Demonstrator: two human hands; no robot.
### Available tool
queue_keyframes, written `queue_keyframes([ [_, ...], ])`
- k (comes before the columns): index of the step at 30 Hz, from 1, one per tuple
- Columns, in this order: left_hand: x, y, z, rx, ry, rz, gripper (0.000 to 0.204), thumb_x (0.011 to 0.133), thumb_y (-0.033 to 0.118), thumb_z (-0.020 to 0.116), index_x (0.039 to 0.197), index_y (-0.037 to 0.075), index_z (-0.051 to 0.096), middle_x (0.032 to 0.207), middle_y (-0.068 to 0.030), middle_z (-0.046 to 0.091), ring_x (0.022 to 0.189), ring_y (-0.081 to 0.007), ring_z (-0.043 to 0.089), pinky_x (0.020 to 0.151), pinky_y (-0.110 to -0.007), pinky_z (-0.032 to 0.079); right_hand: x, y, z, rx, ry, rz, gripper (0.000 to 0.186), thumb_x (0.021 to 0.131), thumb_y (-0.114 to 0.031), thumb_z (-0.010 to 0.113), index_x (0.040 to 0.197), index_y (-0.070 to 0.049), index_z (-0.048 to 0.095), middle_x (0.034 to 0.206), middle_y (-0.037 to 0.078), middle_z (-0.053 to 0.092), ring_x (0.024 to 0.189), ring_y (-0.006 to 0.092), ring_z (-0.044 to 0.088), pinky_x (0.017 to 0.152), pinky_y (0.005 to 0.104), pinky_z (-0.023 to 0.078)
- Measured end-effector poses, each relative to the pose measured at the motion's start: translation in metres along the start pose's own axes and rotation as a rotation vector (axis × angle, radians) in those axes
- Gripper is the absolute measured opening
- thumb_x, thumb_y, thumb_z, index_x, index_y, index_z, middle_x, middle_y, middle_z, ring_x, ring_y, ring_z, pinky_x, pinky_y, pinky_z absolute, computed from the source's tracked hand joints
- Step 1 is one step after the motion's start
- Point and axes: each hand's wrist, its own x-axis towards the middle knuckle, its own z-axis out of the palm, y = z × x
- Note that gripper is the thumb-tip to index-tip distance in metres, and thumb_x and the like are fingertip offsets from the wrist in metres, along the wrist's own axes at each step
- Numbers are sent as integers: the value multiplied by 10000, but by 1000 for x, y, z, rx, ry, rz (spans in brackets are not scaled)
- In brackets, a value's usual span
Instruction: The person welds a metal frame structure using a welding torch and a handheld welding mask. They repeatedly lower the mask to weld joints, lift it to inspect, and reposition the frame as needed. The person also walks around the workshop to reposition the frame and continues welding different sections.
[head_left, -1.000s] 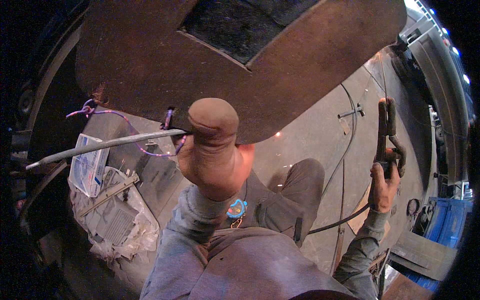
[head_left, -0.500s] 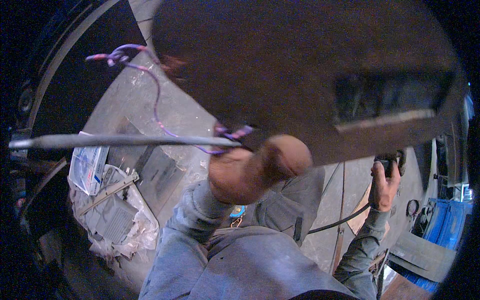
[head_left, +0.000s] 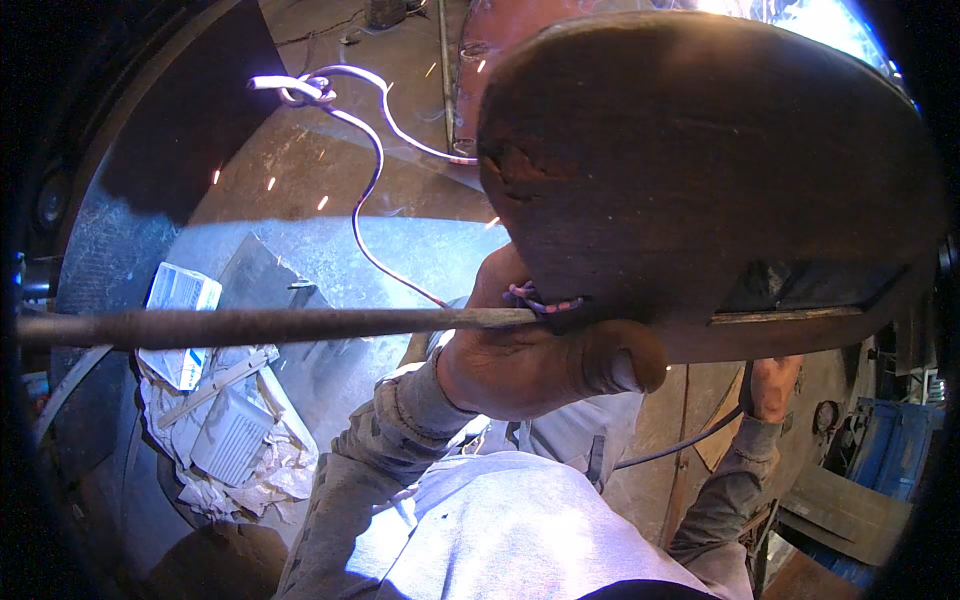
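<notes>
My left hand is closed around the handle of a broad brown welding shield, which it holds up in front of me so that it fills the upper right. A long metal rod runs left from that grip, and a pink wire is tied at the handle and loops up. My right hand shows just below the shield's lower edge, gripping a dark electrode holder that the shield mostly hides. A black cable leads down from it. My grey sleeves and trousers fill the bottom.
Crumpled paper with small white boxes lies at the left on the steel floor plate. Orange sparks are scattered over the plate. White glare shows above the shield. A blue crate stands at the right.
The shield has swung from the upper left across to the right and now covers most of my right hand and its holder. Sparks and bright glare have appeared.
</notes>
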Motion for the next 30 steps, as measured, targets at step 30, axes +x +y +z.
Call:
queue_keyframes([
  [30, -41, 1, -31, -5, 523, 136, 508, 742, 217, 801, 1142, -12, 585, 1077, -101, 649, 983, -176, 606, 852, -318, 493, 3, -51, 11, 141, 11, 121, 315, 846, -179, 632, 1110, -15, 580, 879, 27, 601, 757, 111, 547, 668, 248, 456],
])
